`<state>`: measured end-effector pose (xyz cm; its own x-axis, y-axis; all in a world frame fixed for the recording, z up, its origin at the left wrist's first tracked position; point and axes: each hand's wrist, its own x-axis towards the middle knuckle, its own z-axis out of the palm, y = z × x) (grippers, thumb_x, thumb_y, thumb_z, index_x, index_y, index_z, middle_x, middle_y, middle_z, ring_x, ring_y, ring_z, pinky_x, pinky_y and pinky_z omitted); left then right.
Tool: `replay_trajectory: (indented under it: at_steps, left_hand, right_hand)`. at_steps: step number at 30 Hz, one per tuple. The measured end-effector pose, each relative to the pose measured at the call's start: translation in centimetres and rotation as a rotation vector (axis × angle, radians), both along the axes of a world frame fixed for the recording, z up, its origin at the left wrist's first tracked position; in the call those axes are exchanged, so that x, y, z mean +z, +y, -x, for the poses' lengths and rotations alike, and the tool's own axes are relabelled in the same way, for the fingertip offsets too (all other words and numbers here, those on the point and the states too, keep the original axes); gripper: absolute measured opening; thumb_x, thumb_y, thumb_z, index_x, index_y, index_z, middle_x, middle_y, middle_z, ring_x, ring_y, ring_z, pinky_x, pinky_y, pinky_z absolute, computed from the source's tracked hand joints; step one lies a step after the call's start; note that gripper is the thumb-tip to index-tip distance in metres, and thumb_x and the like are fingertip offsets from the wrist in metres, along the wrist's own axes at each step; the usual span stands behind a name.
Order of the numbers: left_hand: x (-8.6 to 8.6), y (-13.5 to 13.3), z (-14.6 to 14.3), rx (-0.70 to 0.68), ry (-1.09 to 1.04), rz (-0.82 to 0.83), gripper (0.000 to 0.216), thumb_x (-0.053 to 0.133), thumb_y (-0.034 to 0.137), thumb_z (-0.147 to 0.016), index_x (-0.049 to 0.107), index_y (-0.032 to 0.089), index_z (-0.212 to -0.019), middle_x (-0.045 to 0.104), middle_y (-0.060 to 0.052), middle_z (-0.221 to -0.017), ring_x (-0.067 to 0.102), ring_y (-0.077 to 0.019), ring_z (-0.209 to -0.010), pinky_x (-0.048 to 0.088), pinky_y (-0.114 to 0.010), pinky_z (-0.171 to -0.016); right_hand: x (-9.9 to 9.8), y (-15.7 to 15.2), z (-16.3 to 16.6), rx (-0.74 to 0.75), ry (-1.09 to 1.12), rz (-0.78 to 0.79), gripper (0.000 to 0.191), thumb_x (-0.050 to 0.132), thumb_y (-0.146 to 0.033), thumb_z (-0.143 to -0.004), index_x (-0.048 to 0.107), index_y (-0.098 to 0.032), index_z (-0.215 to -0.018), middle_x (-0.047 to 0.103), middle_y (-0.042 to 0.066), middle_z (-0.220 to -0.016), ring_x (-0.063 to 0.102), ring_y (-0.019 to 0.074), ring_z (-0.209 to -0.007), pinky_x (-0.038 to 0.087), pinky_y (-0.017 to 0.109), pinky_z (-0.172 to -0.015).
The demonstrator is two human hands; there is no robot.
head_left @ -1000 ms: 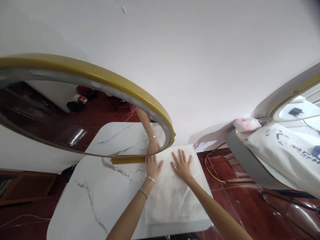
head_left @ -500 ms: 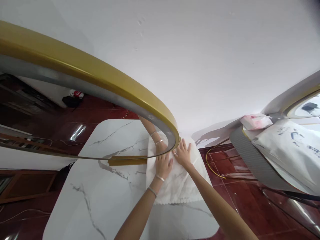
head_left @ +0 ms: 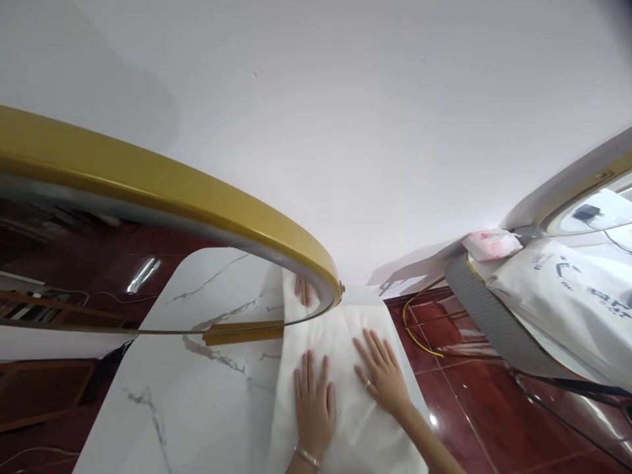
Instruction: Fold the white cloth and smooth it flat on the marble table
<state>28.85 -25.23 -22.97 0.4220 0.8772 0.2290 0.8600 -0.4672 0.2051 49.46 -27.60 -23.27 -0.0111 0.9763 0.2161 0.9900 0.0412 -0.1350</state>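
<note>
A white cloth [head_left: 340,329] lies spread over the right part of a marble-patterned table [head_left: 212,401]. My left hand [head_left: 313,408] rests palm down on it, fingers stretched forward. To its right, my right hand [head_left: 384,374] also lies flat on the cloth with its fingers spread; it wears a ring. Neither hand grips anything. Just beyond the hands stands a gold-framed mirror [head_left: 247,214], which reflects a few fingertips, the cloth and the table. The near end of the cloth runs out of view at the bottom.
White wall [head_left: 395,145] rises behind the table. On the right, a grey ribbed chair [head_left: 474,316] bears a white printed bag [head_left: 567,283] and a pink-and-white tissue pack [head_left: 491,243], near a second mirror [head_left: 567,184]. Red tiled floor [head_left: 454,388] shows between table and chair.
Both hands have slid back toward me and lie farther apart. The cloth now reaches farther toward me and looks flatter. The view has shifted slightly.
</note>
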Motion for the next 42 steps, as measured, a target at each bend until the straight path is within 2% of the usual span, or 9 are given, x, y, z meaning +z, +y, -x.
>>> replay_trajectory:
  at_steps: [5,9,14,22,26,29,35,39,42]
  left_hand:
    - [-0.2,5.9,-5.1,0.113,-0.08,-0.012,0.052,0.041,0.023,-0.094,0.038,0.022,-0.145,0.027,-0.014,-0.155,0.025,-0.0307,-0.143,0.027,-0.055,-0.112]
    - [0.1,9.9,-7.5,0.096,-0.084,0.027,0.048,0.042,0.028,-0.094,0.044,0.021,-0.142,0.04,-0.016,-0.148,0.036,-0.0332,-0.137,0.028,-0.056,-0.11]
    - [0.9,9.7,-4.6,-0.074,-0.041,0.035,0.052,0.043,0.031,-0.093,0.039,0.023,-0.144,0.034,-0.012,-0.153,0.032,-0.0277,-0.14,0.032,-0.047,-0.11]
    - [1.1,-0.2,1.0,-0.127,0.05,0.01,0.059,0.045,0.029,-0.093,0.027,0.027,-0.149,0.022,-0.007,-0.158,0.02,-0.0263,-0.145,0.022,-0.049,-0.115]
    - [1.1,-4.9,3.1,-0.119,0.103,-0.005,0.061,0.046,0.024,-0.091,0.027,0.026,-0.149,0.022,-0.008,-0.158,0.022,-0.0268,-0.145,0.024,-0.048,-0.114]
    - [0.9,-6.2,4.0,-0.108,0.127,-0.032,0.062,0.047,0.023,-0.09,0.027,0.027,-0.149,0.022,-0.008,-0.158,0.022,-0.027,-0.144,0.026,-0.048,-0.113]
    - [0.4,-1.3,1.2,-0.12,0.044,-0.038,0.059,0.045,0.029,-0.092,0.028,0.028,-0.149,0.024,-0.008,-0.157,0.022,-0.0265,-0.144,0.026,-0.05,-0.113]
    - [0.3,3.6,-1.7,-0.137,-0.007,-0.024,0.056,0.045,0.032,-0.093,0.032,0.028,-0.147,0.026,-0.008,-0.156,0.023,-0.0272,-0.144,0.025,-0.051,-0.114]
    - [0.3,4.9,-2.5,-0.142,-0.005,-0.016,0.052,0.043,0.034,-0.094,0.036,0.027,-0.146,0.026,-0.009,-0.156,0.023,-0.0272,-0.144,0.025,-0.051,-0.115]
  right_hand:
    - [0.1,9.1,-5.4,0.163,0.009,0.01,0.053,0.039,-0.043,-0.096,0.036,-0.027,-0.146,0.027,0.006,-0.155,0.022,0.0227,-0.144,0.023,0.042,-0.115]
    - [0.0,12.9,-7.4,0.065,0.013,-0.002,0.046,0.041,-0.034,-0.095,0.047,-0.025,-0.14,0.036,0.007,-0.151,0.026,0.025,-0.142,0.022,0.046,-0.115]
    - [-0.9,9.4,-5.1,-0.157,0.033,-0.071,0.045,0.03,-0.025,-0.098,0.047,-0.015,-0.138,0.043,0.013,-0.146,0.031,0.0249,-0.139,0.027,0.045,-0.112]
    - [-0.5,-2.0,-0.4,-0.211,-0.014,-0.035,0.064,0.033,-0.041,-0.098,0.003,-0.026,-0.153,0.021,0.006,-0.157,0.014,0.028,-0.145,0.016,0.056,-0.113]
    - [-0.1,-6.5,2.0,-0.205,-0.011,-0.014,0.069,0.035,-0.043,-0.096,0.002,-0.025,-0.153,0.019,0.007,-0.157,0.015,0.0296,-0.145,0.016,0.054,-0.113]
    - [-0.4,-7.7,3.0,-0.2,-0.009,-0.031,0.07,0.037,-0.044,-0.095,0.004,-0.025,-0.153,0.018,0.008,-0.158,0.015,0.0301,-0.145,0.016,0.054,-0.113]
    - [-1.2,-2.8,0.1,-0.212,-0.031,-0.076,0.066,0.036,-0.043,-0.096,0.009,-0.025,-0.153,0.024,0.007,-0.156,0.014,0.0277,-0.145,0.017,0.053,-0.114]
    - [-1.1,1.6,-2.5,-0.248,-0.039,-0.042,0.057,0.033,-0.042,-0.097,0.025,-0.023,-0.15,0.029,0.008,-0.155,0.014,0.0278,-0.145,0.019,0.054,-0.113]
    - [-1.0,2.6,-3.0,-0.257,0.002,-0.061,0.053,0.033,-0.041,-0.098,0.037,-0.018,-0.145,0.031,0.011,-0.153,0.018,0.0292,-0.144,0.021,0.053,-0.113]
